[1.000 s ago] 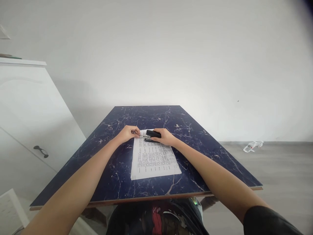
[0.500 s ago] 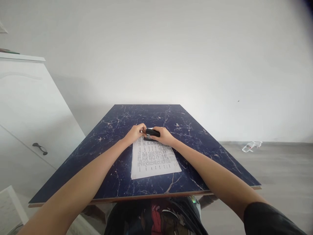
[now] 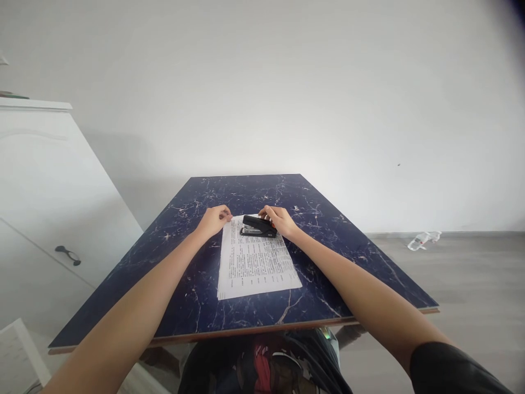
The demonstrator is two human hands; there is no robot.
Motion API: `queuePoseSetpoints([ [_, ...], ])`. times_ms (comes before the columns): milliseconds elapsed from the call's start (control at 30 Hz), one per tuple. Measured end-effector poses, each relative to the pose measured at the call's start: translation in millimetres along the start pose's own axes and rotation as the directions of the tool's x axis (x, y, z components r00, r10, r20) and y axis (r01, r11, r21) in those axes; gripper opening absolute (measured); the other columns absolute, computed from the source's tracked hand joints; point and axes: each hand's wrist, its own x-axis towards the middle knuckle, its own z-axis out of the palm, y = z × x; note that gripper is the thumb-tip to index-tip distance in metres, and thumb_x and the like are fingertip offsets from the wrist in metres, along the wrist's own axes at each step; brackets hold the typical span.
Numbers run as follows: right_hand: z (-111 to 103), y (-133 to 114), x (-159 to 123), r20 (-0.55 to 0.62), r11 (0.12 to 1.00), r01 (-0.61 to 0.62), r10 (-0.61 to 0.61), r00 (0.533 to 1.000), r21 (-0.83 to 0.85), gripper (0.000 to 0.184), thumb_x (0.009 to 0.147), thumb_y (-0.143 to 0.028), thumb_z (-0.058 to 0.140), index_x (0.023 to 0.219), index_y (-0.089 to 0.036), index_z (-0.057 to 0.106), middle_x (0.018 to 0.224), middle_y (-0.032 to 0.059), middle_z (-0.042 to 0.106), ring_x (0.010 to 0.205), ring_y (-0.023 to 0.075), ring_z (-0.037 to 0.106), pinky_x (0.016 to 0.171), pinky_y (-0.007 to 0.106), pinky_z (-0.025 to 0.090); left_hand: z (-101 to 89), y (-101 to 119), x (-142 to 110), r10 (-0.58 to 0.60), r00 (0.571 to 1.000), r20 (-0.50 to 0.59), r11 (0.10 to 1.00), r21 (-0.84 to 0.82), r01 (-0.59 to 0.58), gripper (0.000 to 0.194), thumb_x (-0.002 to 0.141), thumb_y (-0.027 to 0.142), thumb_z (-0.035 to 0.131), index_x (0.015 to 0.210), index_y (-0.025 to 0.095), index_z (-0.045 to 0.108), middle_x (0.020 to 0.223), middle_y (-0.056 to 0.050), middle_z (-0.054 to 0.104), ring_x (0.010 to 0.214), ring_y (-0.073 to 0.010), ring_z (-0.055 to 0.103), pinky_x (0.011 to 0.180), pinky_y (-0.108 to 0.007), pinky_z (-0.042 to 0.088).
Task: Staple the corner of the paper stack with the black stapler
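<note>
A printed sheet of paper (image 3: 256,261) lies on the dark blue marbled table (image 3: 197,306). A black stapler (image 3: 258,226) rests on the paper's far edge. My left hand (image 3: 214,219) sits at the paper's far left corner, fingers curled and pinching that corner. My right hand (image 3: 279,220) is at the far right end of the stapler, with the fingers resting on it rather than wrapped around it.
A white cabinet (image 3: 45,208) with a dark handle (image 3: 68,254) stands to the left of the table. A plastic bottle (image 3: 422,239) lies on the grey floor at the right by the white wall. Dark clothing shows below the table's near edge.
The stapler has been set down on the paper's top edge and my right hand has loosened from it. My left hand moved back left to the paper's corner.
</note>
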Motion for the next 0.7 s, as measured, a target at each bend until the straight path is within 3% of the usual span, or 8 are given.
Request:
queuePoseSetpoints([
  [133,1.2,-2.9,-1.9,0.013,0.997,0.038,-0.038,0.999,-0.061,0.054,0.103,-0.055,0.033,0.09,-0.018,0.072,0.09,0.0052,0.072,0.084,0.0206,0.064,0.077,0.03,0.045,-5.8,-6.2,-0.5,-0.14,0.99,-0.008,0.96,0.244,0.138,0.018,0.087,0.038,0.065,0.088,0.021,0.072,0.091,-0.009,0.077,0.085,-0.025,0.071,0.075,-0.032,0.05],
  [267,5.7,-12.1,-4.8,0.122,0.989,0.087,-0.072,0.99,-0.118,0.047,0.101,-0.055,0.042,0.097,-0.019,0.071,0.094,0.0058,0.071,0.081,0.0194,0.062,0.07,0.029,0.042,-3.6,-0.6,-1.7,-0.241,0.97,0.0,0.91,0.347,0.226,0.035,0.08,0.05,0.073,0.094,0.017,0.072,0.1,-0.015,0.075,0.092,-0.0307,0.07,0.073,-0.033,0.049],
  [367,8.1,-14.4,-5.2,0.18,0.988,0.084,-0.06,0.982,-0.131,0.045,0.101,-0.055,0.043,0.098,-0.019,0.069,0.092,0.0056,0.07,0.076,0.0178,0.06,0.066,0.028,0.039,1.4,5.5,-1.9,-0.284,0.957,0.058,0.909,0.333,0.25,0.031,0.078,0.047,0.076,0.085,0.017,0.071,0.092,-0.015,0.075,0.09,-0.0314,0.071,0.07,-0.033,0.048],
  [500,8.9,-13.0,-4.6,0.191,0.984,0.093,-0.063,0.979,-0.153,0.049,0.104,-0.053,0.036,0.088,-0.018,0.066,0.082,0.0036,0.066,0.071,0.0166,0.056,0.065,0.029,0.037,8.3,9.0,-0.9,-0.268,0.96,0.079,0.936,0.258,0.24,0.014,0.082,0.032,0.072,0.082,0.019,0.068,0.092,-0.012,0.074,0.089,-0.029,0.07,0.071,-0.031,0.045],
  [600,7.9,-13.7,-5.7,0.216,0.979,0.118,-0.08,0.973,-0.168,0.039,0.1,-0.052,0.05,0.096,-0.017,0.067,0.088,0.0051,0.069,0.07,0.0168,0.058,0.063,0.029,0.038,11.0,8.4,0.2,-0.201,0.979,0.038,0.96,0.204,0.189,0.007,0.084,0.024,0.069,0.087,0.019,0.064,0.099,-0.011,0.073,0.092,-0.0275,0.068,0.073,-0.03,0.044],
  [700,5.6,-16.5,-8.4,0.188,0.962,0.224,-0.194,0.963,-0.155,0.032,0.096,-0.046,0.059,0.103,-0.016,0.068,0.097,0.0079,0.071,0.081,0.0197,0.063,0.071,0.03,0.043,10.9,7.2,1.0,-0.173,0.985,0.019,0.976,0.136,0.169,0.006,0.088,0.022,0.064,0.09,0.019,0.06,0.1,-0.01,0.072,0.09,-0.0249,0.067,0.072,-0.029,0.043],
])
